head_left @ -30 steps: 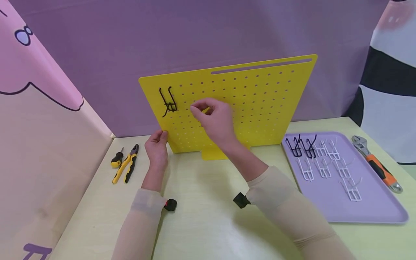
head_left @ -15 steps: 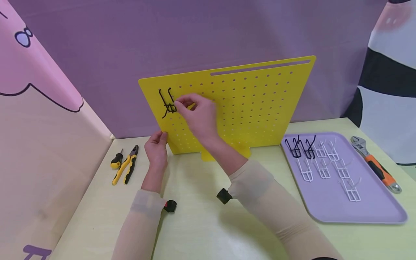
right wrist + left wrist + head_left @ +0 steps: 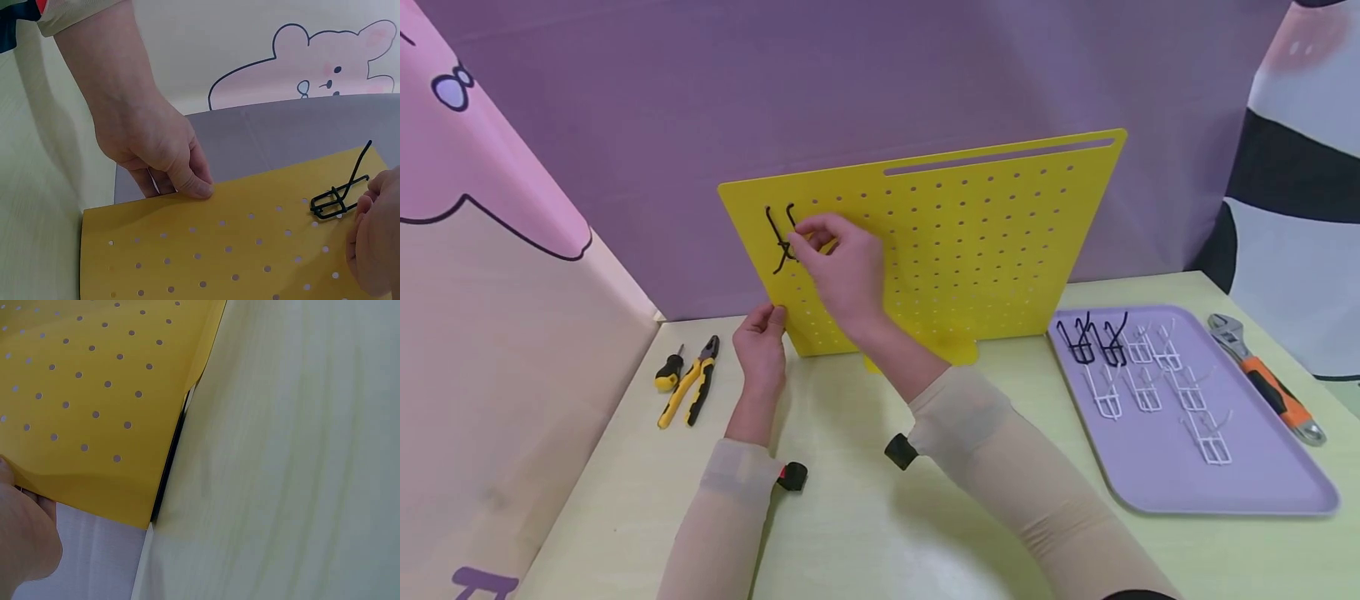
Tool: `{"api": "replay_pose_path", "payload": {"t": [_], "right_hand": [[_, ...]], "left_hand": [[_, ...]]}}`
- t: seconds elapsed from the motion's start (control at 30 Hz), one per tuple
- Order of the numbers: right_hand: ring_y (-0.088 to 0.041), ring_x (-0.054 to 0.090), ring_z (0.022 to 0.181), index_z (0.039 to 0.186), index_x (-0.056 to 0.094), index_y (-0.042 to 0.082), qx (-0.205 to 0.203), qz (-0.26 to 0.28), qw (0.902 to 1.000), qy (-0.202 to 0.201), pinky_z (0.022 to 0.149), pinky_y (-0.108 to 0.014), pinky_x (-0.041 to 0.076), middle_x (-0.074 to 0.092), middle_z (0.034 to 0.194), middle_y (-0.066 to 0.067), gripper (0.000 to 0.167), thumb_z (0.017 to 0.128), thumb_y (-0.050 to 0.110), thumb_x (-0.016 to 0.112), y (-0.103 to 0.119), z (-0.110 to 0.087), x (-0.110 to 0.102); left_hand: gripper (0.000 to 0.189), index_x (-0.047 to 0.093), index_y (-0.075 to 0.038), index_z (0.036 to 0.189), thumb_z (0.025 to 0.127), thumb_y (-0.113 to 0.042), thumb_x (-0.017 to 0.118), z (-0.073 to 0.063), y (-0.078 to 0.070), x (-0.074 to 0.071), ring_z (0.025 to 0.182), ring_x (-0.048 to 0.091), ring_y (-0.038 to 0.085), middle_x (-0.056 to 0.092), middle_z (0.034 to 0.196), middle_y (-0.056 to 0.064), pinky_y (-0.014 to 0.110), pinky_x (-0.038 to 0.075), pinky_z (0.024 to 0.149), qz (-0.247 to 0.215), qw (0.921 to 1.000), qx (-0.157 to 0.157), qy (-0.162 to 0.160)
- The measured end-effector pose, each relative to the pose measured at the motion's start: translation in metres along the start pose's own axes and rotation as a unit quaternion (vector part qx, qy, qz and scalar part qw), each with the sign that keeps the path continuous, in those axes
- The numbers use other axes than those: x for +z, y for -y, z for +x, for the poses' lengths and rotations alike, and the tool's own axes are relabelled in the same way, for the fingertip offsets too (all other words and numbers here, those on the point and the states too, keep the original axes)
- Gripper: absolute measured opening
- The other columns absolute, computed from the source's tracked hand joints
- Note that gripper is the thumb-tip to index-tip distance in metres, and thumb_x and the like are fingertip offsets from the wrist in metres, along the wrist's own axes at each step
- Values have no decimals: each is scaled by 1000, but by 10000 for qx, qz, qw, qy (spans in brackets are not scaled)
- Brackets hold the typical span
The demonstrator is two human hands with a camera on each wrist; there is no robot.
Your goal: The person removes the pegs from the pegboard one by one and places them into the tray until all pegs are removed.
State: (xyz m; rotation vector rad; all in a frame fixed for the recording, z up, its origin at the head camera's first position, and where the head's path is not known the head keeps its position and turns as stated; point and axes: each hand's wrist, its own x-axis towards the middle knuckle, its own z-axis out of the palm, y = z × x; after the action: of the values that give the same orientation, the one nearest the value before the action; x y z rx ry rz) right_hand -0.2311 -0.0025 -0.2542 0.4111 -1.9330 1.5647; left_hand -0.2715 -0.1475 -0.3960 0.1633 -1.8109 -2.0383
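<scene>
A yellow pegboard (image 3: 1000, 308) stands upright on the table. My left hand (image 3: 760, 350) pinches its lower left edge, thumb in front; the left wrist view shows part of this hand (image 3: 31, 534) at that edge. High on the board's left side sits a black double-prong wire hook (image 3: 775, 225). My right hand (image 3: 850, 271) has thumb and index finger pinched at the hook's right side, covering part of it. In the right wrist view the hook's wire frame (image 3: 331, 201) lies against the board, its prongs running to the curled fingers of my right hand (image 3: 378, 240).
On the right, a purple tray (image 3: 1225, 500) carries black hooks (image 3: 1081, 343) and several white hooks (image 3: 1213, 442). An adjustable wrench (image 3: 1270, 383) lies beyond its right edge. Pliers (image 3: 688, 383) and a stubby screwdriver (image 3: 670, 371) lie at left.
My right hand has moved left across the board, from beside the hook to its right side, where the fingers now cover part of it. The left hand has stayed at the edge.
</scene>
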Motion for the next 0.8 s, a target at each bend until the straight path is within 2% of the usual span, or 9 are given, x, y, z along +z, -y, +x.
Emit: {"api": "replay_pose_path", "payload": {"t": [0.27, 0.6, 0.73, 0.8], "right_hand": [[-10, 57, 59, 102, 77, 8, -316, -422, 9980, -362, 49, -23, 40, 66, 73, 0, 18, 94, 23, 76, 3, 5, 4], [-8, 58, 60, 99, 79, 10, 17, -824, 9961, -303, 49, -22, 41, 68, 73, 2, 15, 92, 24, 77, 4, 11, 10], [-8, 57, 58, 96, 79, 9, 21, -792, 9963, -341, 50, -22, 41, 67, 72, 3, 13, 93, 21, 75, 4, 12, 13], [-9, 56, 58, 95, 78, 8, 56, -608, 9976, -319, 50, -21, 41, 66, 72, 3, 12, 93, 19, 75, 4, 12, 13]], "left_hand": [[30, 71, -2, 122, 99, -20, 67, 0, -1, 0, 101, 61, 17, 65, 106, 6, 29, 53, 95, 26, 10000, -95, -8], [29, 72, -2, 120, 99, -21, 67, 1, 0, 0, 98, 61, 17, 65, 104, 5, 29, 53, 94, 37, 10000, -41, -21], [30, 72, -2, 121, 99, -22, 67, 1, 1, 0, 100, 61, 17, 64, 105, 5, 29, 53, 95, 36, 10000, -56, -25], [29, 72, -2, 121, 99, -21, 67, 1, 1, 0, 100, 61, 18, 64, 104, 5, 29, 53, 95, 23, 10000, -62, -18]]}}
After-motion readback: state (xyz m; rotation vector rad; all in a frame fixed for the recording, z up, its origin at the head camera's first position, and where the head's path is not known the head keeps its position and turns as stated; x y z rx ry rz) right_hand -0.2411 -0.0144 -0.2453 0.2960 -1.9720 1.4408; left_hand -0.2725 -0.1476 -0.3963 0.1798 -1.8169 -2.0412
